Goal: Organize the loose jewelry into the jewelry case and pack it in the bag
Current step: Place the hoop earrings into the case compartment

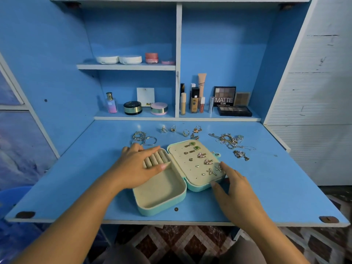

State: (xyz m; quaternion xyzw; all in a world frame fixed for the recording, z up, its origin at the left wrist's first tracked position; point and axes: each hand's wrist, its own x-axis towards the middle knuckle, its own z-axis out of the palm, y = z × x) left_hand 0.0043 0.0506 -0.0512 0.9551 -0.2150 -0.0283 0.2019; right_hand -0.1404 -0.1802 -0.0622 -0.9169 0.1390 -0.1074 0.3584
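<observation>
Right hand fingers apart at lid, left hand fingers straight on jewelry case, lengthwise near-to-far

Bare forearms lead to a left hand and a right hand with long pale nails, and taupe cloth covers the knees at six o'clock.

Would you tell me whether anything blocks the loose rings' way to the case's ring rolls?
Yes: the left hand lies flat across the beige ring rolls of the open mint jewelry case; the loose metal rings sit just behind.
</observation>
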